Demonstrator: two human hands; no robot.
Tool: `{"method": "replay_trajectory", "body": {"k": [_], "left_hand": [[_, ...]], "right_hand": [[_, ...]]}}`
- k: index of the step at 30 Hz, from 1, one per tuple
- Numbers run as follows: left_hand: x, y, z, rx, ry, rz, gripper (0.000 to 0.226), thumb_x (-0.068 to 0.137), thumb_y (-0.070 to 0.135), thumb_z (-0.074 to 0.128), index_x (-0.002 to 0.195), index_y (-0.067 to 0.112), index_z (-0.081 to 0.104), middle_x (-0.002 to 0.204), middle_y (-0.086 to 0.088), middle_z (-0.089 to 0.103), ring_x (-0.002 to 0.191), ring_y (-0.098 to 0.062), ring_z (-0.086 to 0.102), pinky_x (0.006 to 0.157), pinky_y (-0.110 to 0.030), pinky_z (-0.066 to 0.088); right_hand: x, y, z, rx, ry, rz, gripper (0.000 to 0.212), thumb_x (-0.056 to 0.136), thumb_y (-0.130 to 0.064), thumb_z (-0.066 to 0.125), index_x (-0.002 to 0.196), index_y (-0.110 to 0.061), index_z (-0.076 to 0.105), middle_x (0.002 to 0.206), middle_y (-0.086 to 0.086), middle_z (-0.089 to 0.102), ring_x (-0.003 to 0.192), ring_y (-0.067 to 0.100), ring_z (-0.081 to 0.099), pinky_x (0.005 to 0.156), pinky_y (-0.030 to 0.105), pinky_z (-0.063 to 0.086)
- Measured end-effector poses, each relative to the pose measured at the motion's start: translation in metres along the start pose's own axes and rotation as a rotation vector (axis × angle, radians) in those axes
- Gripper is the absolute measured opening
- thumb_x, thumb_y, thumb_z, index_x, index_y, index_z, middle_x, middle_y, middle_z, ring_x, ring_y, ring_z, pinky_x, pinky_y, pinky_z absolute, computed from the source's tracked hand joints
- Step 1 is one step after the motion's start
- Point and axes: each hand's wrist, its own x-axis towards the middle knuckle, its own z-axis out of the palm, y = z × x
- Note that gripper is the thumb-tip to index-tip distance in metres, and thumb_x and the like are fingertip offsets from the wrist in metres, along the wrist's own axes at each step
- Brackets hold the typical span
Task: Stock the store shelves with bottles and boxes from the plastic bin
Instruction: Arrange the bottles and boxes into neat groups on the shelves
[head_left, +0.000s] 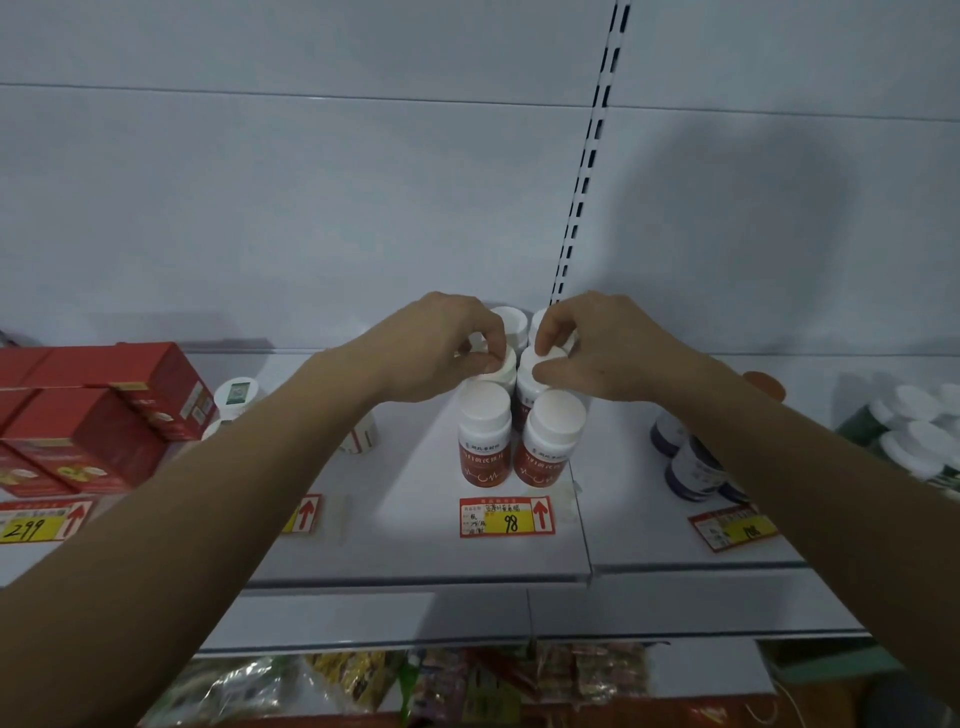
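While each hand pinches a white cap, left hand (441, 348) and right hand (592, 348) hold second-row red-labelled bottles (540, 447) on the shelf (415, 519); they look light, rigid, smooth plastic, best gripped round the cap

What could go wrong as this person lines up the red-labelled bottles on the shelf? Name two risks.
1. Both hands, left hand and right hand, pinch caps in the second row; a forearm might nudge the front bottles off the shelf.
2. The right forearm passes over the dark bottles and could knock them.
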Motion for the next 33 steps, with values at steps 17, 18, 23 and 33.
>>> {"method": "replay_trajectory", "body": {"k": [17,18,23,33], "left_hand": [[-0.061,0.018,0.072,-0.513,-0.127,-0.360,0.103,0.067,0.024,0.093,0.147,0.038,0.028,0.147,0.013,0.048,0.123,-0.017,0.058,0.097,-0.035,0.056],[-0.056,0.018,0.073,-0.523,-0.122,-0.361,0.102,0.067,0.020,0.093,0.146,0.035,0.030,0.145,0.012,0.049,0.127,-0.017,0.055,0.101,-0.039,0.053],[-0.043,0.010,0.080,-0.498,-0.095,-0.407,0.106,0.063,0.019,0.094,0.148,0.028,0.031,0.145,0.009,0.050,0.129,-0.017,0.050,0.105,-0.038,0.048],[-0.035,0.001,0.092,-0.445,-0.137,-0.451,0.107,0.060,0.027,0.094,0.143,0.030,0.027,0.139,0.007,0.049,0.123,-0.021,0.055,0.098,-0.047,0.055]], "right_hand": [[-0.055,0.038,0.039,0.118,-0.398,0.189,0.105,0.067,-0.041,0.091,0.151,-0.029,0.027,0.129,-0.003,0.061,0.099,0.014,0.064,0.093,0.036,0.055],[-0.051,0.039,0.041,0.128,-0.400,0.175,0.106,0.064,-0.042,0.092,0.149,-0.028,0.030,0.128,-0.004,0.062,0.103,0.015,0.063,0.095,0.039,0.055],[-0.038,0.039,0.043,0.231,-0.368,0.104,0.101,0.060,-0.034,0.095,0.143,-0.027,0.037,0.135,-0.010,0.056,0.115,0.017,0.059,0.091,0.039,0.058],[-0.028,0.042,0.054,0.297,-0.362,0.033,0.120,0.044,-0.047,0.088,0.145,-0.031,0.027,0.138,-0.012,0.053,0.123,0.018,0.055,0.102,0.045,0.051]]}}
